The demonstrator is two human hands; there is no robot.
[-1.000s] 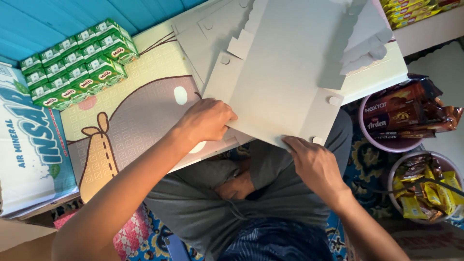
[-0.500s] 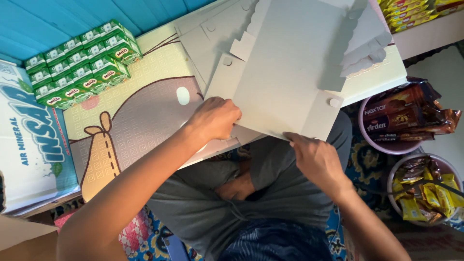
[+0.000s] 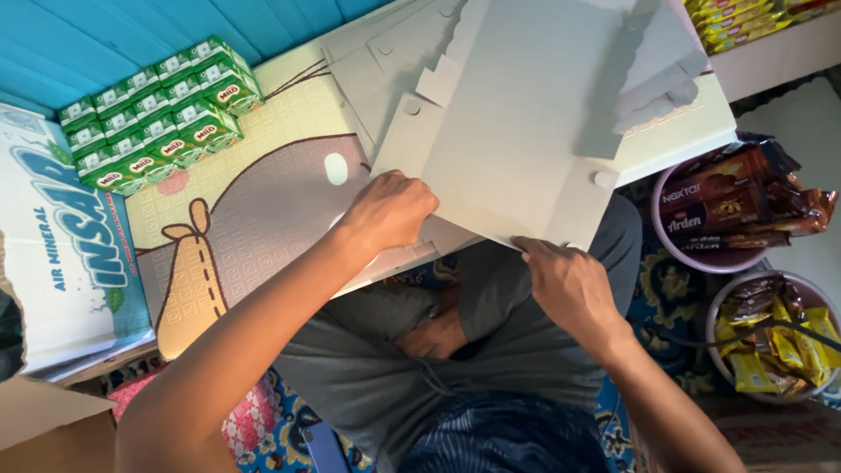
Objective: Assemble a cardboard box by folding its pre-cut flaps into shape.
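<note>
At the far left a white and blue cardboard carton (image 3: 61,263) lies on its side, and below it the corner of a plain brown box (image 3: 39,429) shows. Behind them the wall (image 3: 114,44) is made of blue painted boards. Just right of the carton, a block of small green drink boxes (image 3: 158,114) stands in tight rows on the tabletop (image 3: 254,219), which is low and covered with a pale yellow sheet printed with a brown and beige cartoon figure. The left hand (image 3: 390,210) comes over this sheet from the lower left; its fingers are curled and pressed down on the near left edge of a flat grey cardboard sheet (image 3: 517,149), touching it. This grey sheet is a die-cut blank with tabs and small round marks, and it lies at the front right part of the tabletop, on top of more grey blanks (image 3: 385,61) of the same kind, with its near edge hanging a little over the person's lap. The right hand (image 3: 569,289) is at the sheet's near right edge, and the fingertips pinch the edge from below and above. Under the hands the person sits in grey trousers (image 3: 491,350) on a patterned blue floor mat (image 3: 666,289). At the right, a pink round bowl (image 3: 674,254) holds brown snack packets, and near it a white bowl (image 3: 727,315) holds yellow packets. At the top right, yellow packets (image 3: 745,17) lie on a white shelf (image 3: 780,61).
</note>
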